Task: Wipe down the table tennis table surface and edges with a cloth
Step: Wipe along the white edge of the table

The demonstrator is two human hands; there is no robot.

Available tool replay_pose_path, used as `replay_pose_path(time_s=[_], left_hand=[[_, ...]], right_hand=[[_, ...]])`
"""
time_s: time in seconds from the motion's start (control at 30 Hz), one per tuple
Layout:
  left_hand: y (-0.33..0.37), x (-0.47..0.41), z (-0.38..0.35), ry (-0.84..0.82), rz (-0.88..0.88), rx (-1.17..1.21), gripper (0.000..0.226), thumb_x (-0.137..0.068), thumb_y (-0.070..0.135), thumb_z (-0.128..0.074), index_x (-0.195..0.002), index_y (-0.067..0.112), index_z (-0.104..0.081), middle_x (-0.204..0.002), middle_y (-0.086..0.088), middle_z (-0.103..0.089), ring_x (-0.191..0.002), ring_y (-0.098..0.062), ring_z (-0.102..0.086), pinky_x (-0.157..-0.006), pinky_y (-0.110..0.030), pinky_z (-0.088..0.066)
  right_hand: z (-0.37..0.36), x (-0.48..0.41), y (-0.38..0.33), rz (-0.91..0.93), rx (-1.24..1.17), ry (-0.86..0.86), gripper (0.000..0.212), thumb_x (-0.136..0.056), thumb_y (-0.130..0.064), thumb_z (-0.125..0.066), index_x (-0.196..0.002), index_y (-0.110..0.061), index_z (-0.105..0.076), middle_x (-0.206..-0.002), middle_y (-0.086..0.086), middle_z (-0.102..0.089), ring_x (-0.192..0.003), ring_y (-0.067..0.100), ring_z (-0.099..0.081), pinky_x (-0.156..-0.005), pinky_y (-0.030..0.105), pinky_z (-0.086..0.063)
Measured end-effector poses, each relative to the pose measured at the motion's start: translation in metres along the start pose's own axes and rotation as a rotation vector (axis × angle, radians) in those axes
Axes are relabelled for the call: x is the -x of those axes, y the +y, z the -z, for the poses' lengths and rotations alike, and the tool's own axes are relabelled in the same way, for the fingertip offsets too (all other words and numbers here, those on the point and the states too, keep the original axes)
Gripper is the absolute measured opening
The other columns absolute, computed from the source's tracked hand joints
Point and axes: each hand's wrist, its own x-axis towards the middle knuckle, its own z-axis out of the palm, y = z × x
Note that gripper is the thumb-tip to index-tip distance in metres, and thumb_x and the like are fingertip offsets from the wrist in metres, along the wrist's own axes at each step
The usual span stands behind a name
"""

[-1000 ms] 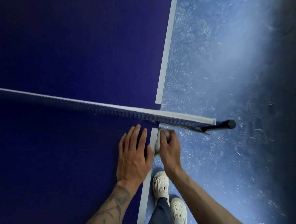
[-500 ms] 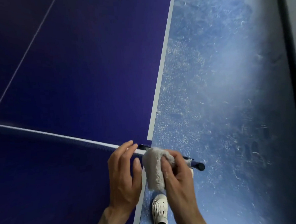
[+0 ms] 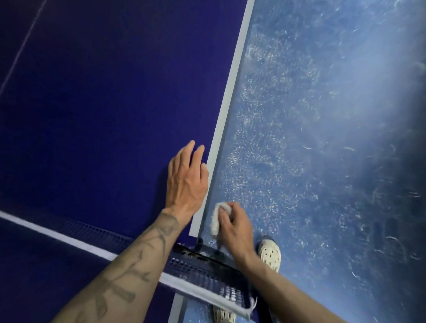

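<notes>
**As the cloth meets the side edge past the net**

Where the net (image 3: 200,273) crosses the table (image 3: 105,105), I log both hands on its far side.

- Left hand (image 3: 187,180): flat on the blue top just beyond the net, close to the white side line (image 3: 230,93). Fingers straight and close together, holding nothing. The tattooed forearm (image 3: 129,272) reaches over the net's white tape.
- Right hand (image 3: 235,230): just beyond the net's outer end, off the side of the table. Fingers curled and clamped round the cloth (image 3: 218,218).
- Cloth: white, fluffy, bunched. It shows beyond the fingertips, against the table's side edge, beside the end of the white line nearest the net. I cannot tell how hard it bears on the edge.
- Net: dark mesh, running slantwise, its end overhanging the table side.
- Floor (image 3: 328,130): blue with pale scuffs, out past the net's end.
- Shoes: one pale perforated shoe (image 3: 270,253) just beyond the net by the right wrist, the other shoe (image 3: 225,318) on the near side of the net's end.
</notes>
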Motion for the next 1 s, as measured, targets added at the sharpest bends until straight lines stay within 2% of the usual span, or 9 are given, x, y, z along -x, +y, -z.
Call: replay_pose_path(time_s=[0.13, 0.2, 0.3, 0.43, 0.57, 0.63, 0.73, 0.9, 1.0], left_hand=[[-0.006, -0.019, -0.025, 0.069, -0.018, -0.058, 0.046, -0.103, 0.02, -0.049, -0.147, 0.007, -0.055, -0.157, -0.017, -0.049, -0.141, -0.038, -0.047, -0.116, -0.052, -0.037], [-0.007, -0.021, -0.028, 0.081, -0.02, -0.052, 0.048, -0.103, 0.023, -0.047, -0.149, 0.01, -0.053, -0.159, -0.014, -0.046, -0.145, -0.034, -0.043, -0.119, -0.049, -0.033], [-0.008, -0.021, -0.027, 0.078, -0.01, -0.053, 0.05, -0.102, 0.022, -0.047, -0.15, 0.01, -0.053, -0.16, -0.013, -0.046, -0.146, -0.033, -0.041, -0.121, -0.047, -0.032], [-0.006, -0.024, -0.025, 0.053, 0.015, -0.031, 0.051, -0.103, 0.024, -0.043, -0.151, 0.01, -0.052, -0.161, -0.013, -0.045, -0.148, -0.032, -0.04, -0.122, -0.047, -0.031], [-0.009, -0.021, -0.024, 0.025, 0.008, -0.032, 0.052, -0.104, 0.027, -0.041, -0.154, 0.012, -0.049, -0.162, -0.012, -0.043, -0.15, -0.03, -0.038, -0.122, -0.047, -0.031], [-0.008, -0.022, -0.024, 0.022, 0.009, -0.035, 0.053, -0.105, 0.028, -0.041, -0.154, 0.012, -0.048, -0.163, -0.011, -0.042, -0.15, -0.03, -0.037, -0.122, -0.048, -0.031], [-0.008, -0.023, -0.023, 0.026, 0.007, -0.035, 0.053, -0.104, 0.027, -0.041, -0.155, 0.013, -0.048, -0.163, -0.01, -0.041, -0.15, -0.029, -0.037, -0.123, -0.049, -0.031], [-0.007, -0.023, -0.024, 0.02, 0.007, -0.061, 0.053, -0.104, 0.025, -0.042, -0.155, 0.012, -0.049, -0.162, -0.011, -0.043, -0.149, -0.031, -0.04, -0.122, -0.051, -0.032], [-0.004, -0.032, -0.027, 0.034, 0.022, -0.061, 0.05, -0.103, 0.025, -0.043, -0.15, 0.012, -0.053, -0.158, -0.011, -0.047, -0.146, -0.032, -0.043, -0.117, -0.054, -0.037]], right_hand=[[-0.021, -0.001, 0.007, -0.104, 0.007, -0.116, 0.012, -0.108, -0.013, -0.058, -0.097, -0.017, -0.053, -0.096, 0.007, -0.065, -0.087, 0.019, -0.057, -0.076, 0.028, -0.039], [-0.023, -0.01, -0.006, -0.101, -0.046, -0.072, 0.015, -0.109, -0.016, -0.055, -0.095, -0.018, -0.05, -0.101, 0.012, -0.066, -0.091, 0.026, -0.06, -0.081, 0.033, -0.045], [-0.024, -0.043, -0.038, -0.099, -0.172, 0.057, 0.009, -0.109, -0.021, -0.055, -0.102, -0.016, -0.052, -0.109, 0.02, -0.067, -0.101, 0.04, -0.067, -0.09, 0.058, -0.055], [-0.012, -0.084, -0.084, 0.021, -0.217, 0.168, 0.005, -0.108, -0.022, -0.055, -0.103, -0.022, -0.053, -0.108, 0.015, -0.065, -0.1, 0.036, -0.065, -0.088, 0.056, -0.055], [-0.008, -0.071, -0.072, -0.043, -0.192, 0.064, 0.007, -0.111, -0.025, -0.054, -0.104, -0.022, -0.053, -0.107, 0.015, -0.066, -0.097, 0.039, -0.065, -0.085, 0.056, -0.058], [-0.006, -0.055, -0.058, -0.114, -0.168, 0.006, 0.012, -0.11, -0.027, -0.057, -0.105, -0.017, -0.054, -0.1, 0.012, -0.069, -0.086, 0.028, -0.065, -0.08, 0.05, -0.06], [0.0, -0.057, -0.057, -0.104, -0.197, -0.011, 0.016, -0.109, -0.024, -0.061, -0.103, -0.009, -0.057, -0.089, 0.01, -0.066, -0.069, 0.008, -0.058, -0.061, 0.029, -0.052], [0.018, -0.137, -0.115, -0.057, -0.296, -0.017, 0.014, -0.112, -0.019, -0.054, -0.106, -0.008, -0.05, -0.076, 0.015, -0.06, -0.052, 0.019, -0.054, -0.045, 0.031, -0.043], [0.028, -0.18, -0.14, -0.011, -0.275, 0.036, 0.012, -0.112, -0.018, -0.054, -0.101, -0.013, -0.051, -0.077, 0.006, -0.06, -0.05, 0.004, -0.056, -0.043, 0.023, -0.045]])
